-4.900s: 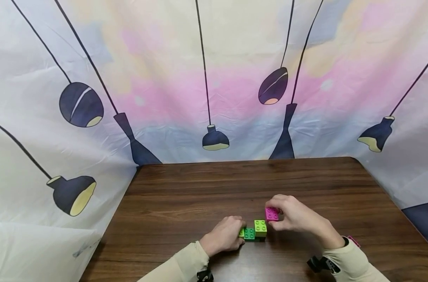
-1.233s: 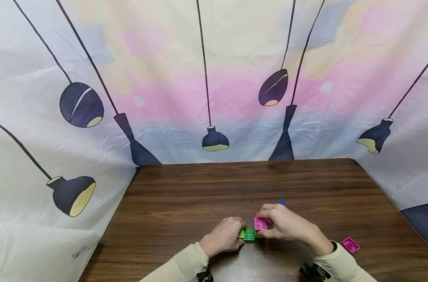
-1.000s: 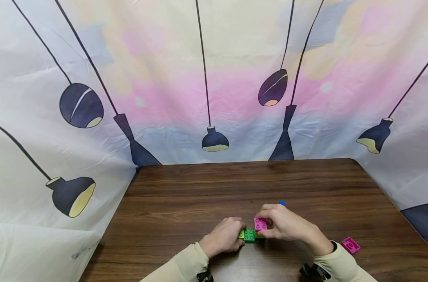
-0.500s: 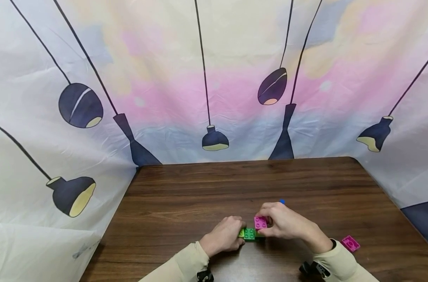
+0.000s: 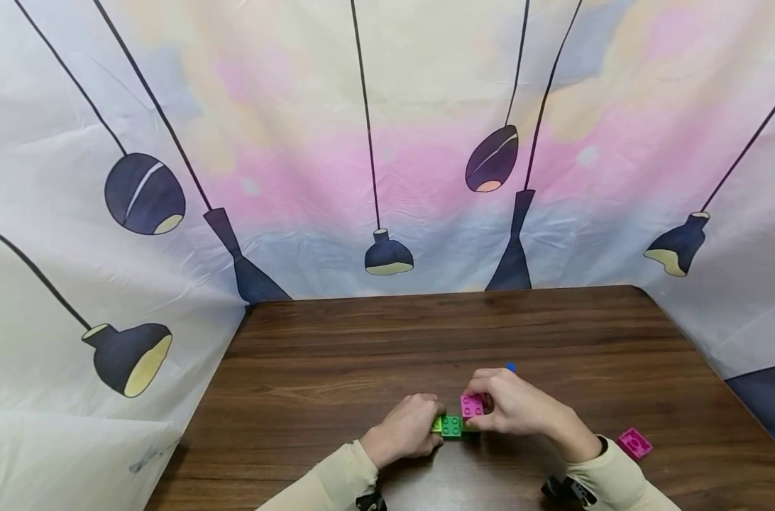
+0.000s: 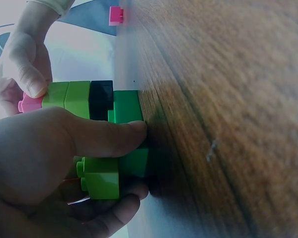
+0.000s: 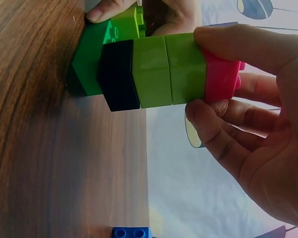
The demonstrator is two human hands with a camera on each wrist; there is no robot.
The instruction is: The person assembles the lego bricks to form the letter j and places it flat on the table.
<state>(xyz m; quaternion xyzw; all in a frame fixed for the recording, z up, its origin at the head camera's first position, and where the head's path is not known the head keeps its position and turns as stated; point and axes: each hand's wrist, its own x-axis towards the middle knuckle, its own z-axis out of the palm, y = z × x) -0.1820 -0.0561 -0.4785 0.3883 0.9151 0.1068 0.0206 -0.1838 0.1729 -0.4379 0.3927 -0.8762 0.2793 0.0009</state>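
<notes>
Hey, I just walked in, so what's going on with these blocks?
Someone's left hand grips a green toy brick, while the right hand pinches a pink brick topping two lime bricks and a black brick, stacked on the green. Another pink brick and a blue brick lie apart on the table.

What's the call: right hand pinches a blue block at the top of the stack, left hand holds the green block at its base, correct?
Not quite: the right wrist view shows the right hand pinching a pink block, not blue, at the top of the stack; the left hand does hold the green block at its base.
</notes>
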